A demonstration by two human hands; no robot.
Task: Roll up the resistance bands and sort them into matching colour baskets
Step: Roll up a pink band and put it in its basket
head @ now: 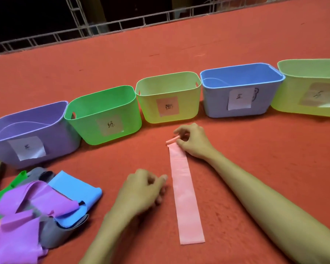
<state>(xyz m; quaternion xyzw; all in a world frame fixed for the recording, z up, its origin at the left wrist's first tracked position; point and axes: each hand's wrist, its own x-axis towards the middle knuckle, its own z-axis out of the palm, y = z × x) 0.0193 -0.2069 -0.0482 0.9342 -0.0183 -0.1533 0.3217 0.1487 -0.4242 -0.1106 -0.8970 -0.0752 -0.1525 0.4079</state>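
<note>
Pink latex is caught between the thumb and fingertips (176, 134) of the right hand (193, 142), which pinch the far end of the pink resistance band (184, 195) where a first small curl has formed. The rest of the band lies flat on the red cloth (255, 149), running back toward the person. The left hand (143, 189) rests just beside the band's left edge, fingers loosely bent and holding nothing.

Rolling looks only just begun, with one tight turn made and nearly the whole strip to go. The next move likely calls for both hands on the curl, rolling it evenly toward the near end so the edges stay square and the coil does not cone.

Beyond the hands stands a row of labelled baskets: purple basket (51, 119), green basket (111, 103), yellow-green basket (185, 86), blue basket (265, 88) and a second pale yellow-green basket (293, 96) at far right. No basket is plainly pink; the label writing is too blurred to read with certainty.

At near left lies a heap of unrolled bands (46, 202) in purple, blue, green and grey.
</note>
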